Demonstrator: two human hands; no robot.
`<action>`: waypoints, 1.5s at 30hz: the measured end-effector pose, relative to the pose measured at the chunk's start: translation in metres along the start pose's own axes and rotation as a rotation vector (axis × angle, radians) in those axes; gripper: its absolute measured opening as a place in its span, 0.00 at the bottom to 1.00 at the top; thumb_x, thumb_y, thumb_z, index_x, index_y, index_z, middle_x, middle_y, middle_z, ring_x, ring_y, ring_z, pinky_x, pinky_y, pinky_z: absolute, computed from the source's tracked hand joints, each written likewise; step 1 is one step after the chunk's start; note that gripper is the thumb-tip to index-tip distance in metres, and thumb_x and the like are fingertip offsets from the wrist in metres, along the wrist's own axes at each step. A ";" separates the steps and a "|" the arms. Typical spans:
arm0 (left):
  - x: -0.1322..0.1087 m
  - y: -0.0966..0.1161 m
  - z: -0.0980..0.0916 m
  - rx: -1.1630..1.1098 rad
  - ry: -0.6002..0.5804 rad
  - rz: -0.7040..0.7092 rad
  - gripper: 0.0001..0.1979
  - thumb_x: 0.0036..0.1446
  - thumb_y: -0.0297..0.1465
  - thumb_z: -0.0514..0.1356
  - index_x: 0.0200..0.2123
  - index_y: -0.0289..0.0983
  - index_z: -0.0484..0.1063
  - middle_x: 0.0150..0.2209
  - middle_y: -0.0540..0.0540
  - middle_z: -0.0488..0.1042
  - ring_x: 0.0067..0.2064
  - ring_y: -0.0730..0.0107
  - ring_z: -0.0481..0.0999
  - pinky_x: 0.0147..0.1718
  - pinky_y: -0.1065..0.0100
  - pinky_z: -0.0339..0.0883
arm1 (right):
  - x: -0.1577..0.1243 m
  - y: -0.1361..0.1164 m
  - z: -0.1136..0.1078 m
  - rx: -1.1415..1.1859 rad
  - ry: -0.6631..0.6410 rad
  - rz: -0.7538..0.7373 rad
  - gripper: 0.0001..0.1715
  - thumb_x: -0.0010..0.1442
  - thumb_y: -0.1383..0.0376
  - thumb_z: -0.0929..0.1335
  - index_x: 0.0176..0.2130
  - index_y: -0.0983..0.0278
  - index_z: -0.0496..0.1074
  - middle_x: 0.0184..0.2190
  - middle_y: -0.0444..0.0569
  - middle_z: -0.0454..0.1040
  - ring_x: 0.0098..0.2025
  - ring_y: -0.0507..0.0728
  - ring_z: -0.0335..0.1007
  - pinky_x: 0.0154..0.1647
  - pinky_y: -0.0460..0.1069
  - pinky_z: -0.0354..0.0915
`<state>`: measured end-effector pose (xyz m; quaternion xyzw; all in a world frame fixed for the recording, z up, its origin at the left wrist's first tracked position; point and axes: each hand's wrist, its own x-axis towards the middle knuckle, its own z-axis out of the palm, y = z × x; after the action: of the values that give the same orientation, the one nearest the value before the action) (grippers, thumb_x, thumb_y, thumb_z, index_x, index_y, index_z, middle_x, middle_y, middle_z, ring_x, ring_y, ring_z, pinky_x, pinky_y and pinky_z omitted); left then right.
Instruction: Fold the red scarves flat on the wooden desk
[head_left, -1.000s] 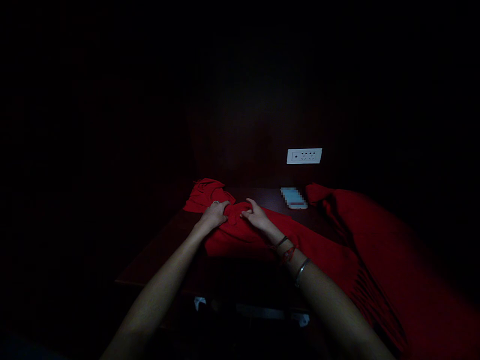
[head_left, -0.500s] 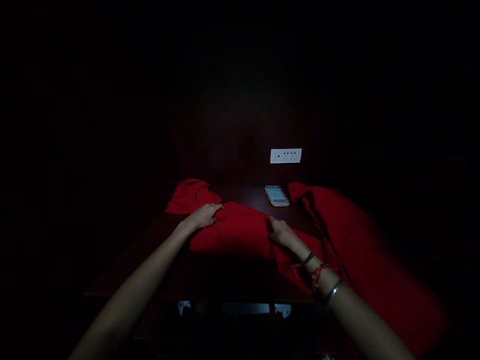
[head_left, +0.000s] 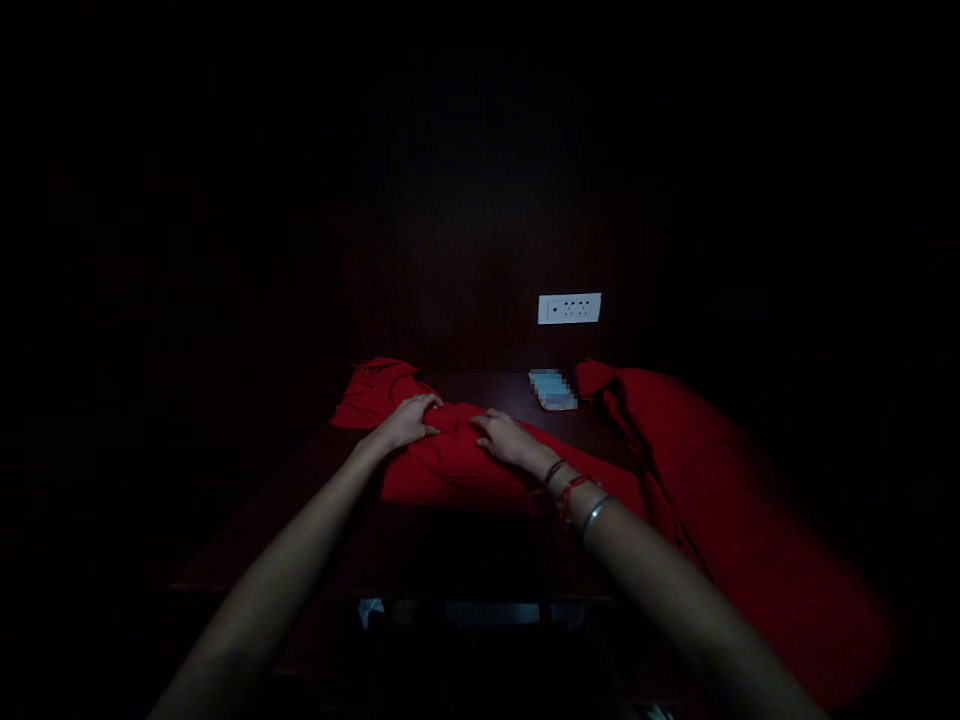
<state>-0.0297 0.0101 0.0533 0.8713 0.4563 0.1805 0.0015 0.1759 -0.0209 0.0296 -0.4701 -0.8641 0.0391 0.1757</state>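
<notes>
A long red cloth (head_left: 457, 470) lies across a dark table (head_left: 300, 520) in a dim room, and runs off to the right and down over the edge. My left hand (head_left: 409, 420) rests on the cloth's left part with its fingers curled into the fabric. My right hand (head_left: 504, 438), with several bracelets at the wrist, lies on the cloth close beside the left, fingers bent and pressed on the fabric. A bunched end of the cloth (head_left: 375, 388) sits behind my left hand.
A phone (head_left: 553, 390) lies on the table near the wall. A white socket plate (head_left: 569, 308) is on the dark wall above it. The table's front edge runs below my forearms. The surroundings are too dark to make out.
My right hand has slid left along the cloth, back close to my left hand. The left hand has stayed on the fabric and curled a little more.
</notes>
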 end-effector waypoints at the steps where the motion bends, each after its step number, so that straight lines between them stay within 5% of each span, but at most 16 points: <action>1: -0.001 0.001 0.001 -0.009 0.025 -0.024 0.20 0.41 0.30 0.60 0.41 0.33 0.65 0.40 0.42 0.68 0.42 0.63 0.67 0.42 0.67 0.59 | 0.011 -0.002 0.005 -0.008 -0.017 -0.023 0.23 0.51 0.68 0.64 0.49 0.66 0.62 0.46 0.55 0.63 0.47 0.56 0.59 0.45 0.48 0.55; 8: -0.008 0.002 0.006 -0.027 0.064 -0.097 0.14 0.43 0.29 0.59 0.37 0.34 0.67 0.37 0.44 0.71 0.39 0.63 0.69 0.40 0.67 0.60 | 0.036 0.005 0.023 0.033 0.025 0.017 0.09 0.53 0.70 0.62 0.35 0.66 0.69 0.34 0.51 0.68 0.37 0.54 0.64 0.38 0.46 0.58; 13: 0.003 0.006 0.004 0.016 0.115 -0.095 0.14 0.41 0.24 0.57 0.35 0.32 0.68 0.36 0.41 0.70 0.41 0.59 0.67 0.42 0.64 0.59 | 0.024 0.007 0.030 0.210 0.386 0.007 0.08 0.55 0.71 0.60 0.34 0.66 0.67 0.32 0.48 0.68 0.36 0.52 0.62 0.38 0.44 0.57; 20: 0.014 0.019 0.007 -0.775 -0.043 -0.033 0.20 0.35 0.22 0.55 0.37 0.36 0.60 0.38 0.48 0.65 0.42 0.67 0.65 0.42 0.67 0.59 | 0.018 -0.001 0.022 0.422 0.638 0.020 0.09 0.54 0.71 0.59 0.31 0.65 0.67 0.30 0.47 0.68 0.34 0.51 0.63 0.37 0.44 0.57; 26: 0.009 0.020 0.026 -1.226 -0.136 -0.230 0.18 0.44 0.30 0.51 0.42 0.40 0.53 0.37 0.50 0.65 0.36 0.72 0.68 0.37 0.67 0.61 | 0.018 0.009 0.010 0.420 0.525 0.038 0.07 0.52 0.72 0.62 0.29 0.66 0.69 0.30 0.47 0.71 0.33 0.51 0.64 0.36 0.44 0.58; 31: 0.009 0.026 0.028 -0.779 0.031 -0.296 0.13 0.43 0.30 0.57 0.34 0.35 0.59 0.26 0.53 0.64 0.30 0.74 0.67 0.34 0.68 0.62 | 0.016 0.010 0.004 0.354 0.459 0.008 0.07 0.52 0.71 0.62 0.31 0.66 0.69 0.32 0.47 0.71 0.35 0.51 0.64 0.38 0.44 0.57; 34: 0.011 0.032 0.024 -0.785 -0.075 -0.383 0.09 0.45 0.27 0.55 0.33 0.33 0.62 0.24 0.51 0.66 0.28 0.74 0.68 0.30 0.69 0.63 | 0.016 0.007 0.004 0.322 0.413 0.024 0.07 0.53 0.70 0.62 0.32 0.65 0.70 0.32 0.46 0.71 0.36 0.51 0.65 0.38 0.44 0.57; 40: 0.013 0.035 0.024 -1.143 -0.272 -0.457 0.28 0.46 0.25 0.55 0.53 0.38 0.52 0.27 0.52 0.70 0.25 0.78 0.69 0.24 0.76 0.62 | 0.016 0.009 0.001 0.333 0.323 0.082 0.09 0.52 0.70 0.63 0.33 0.66 0.71 0.32 0.47 0.73 0.35 0.50 0.67 0.37 0.43 0.58; 45: 0.009 0.040 0.021 -1.299 -0.424 -0.447 0.35 0.53 0.39 0.50 0.59 0.36 0.35 0.35 0.43 0.72 0.33 0.70 0.72 0.33 0.68 0.65 | 0.014 0.009 -0.008 0.263 0.239 0.088 0.09 0.51 0.70 0.64 0.33 0.66 0.72 0.32 0.48 0.74 0.34 0.51 0.68 0.36 0.43 0.59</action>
<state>0.0138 -0.0027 0.0433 0.5964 0.4142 0.2379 0.6451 0.1786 -0.0047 0.0389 -0.4818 -0.8030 0.1036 0.3351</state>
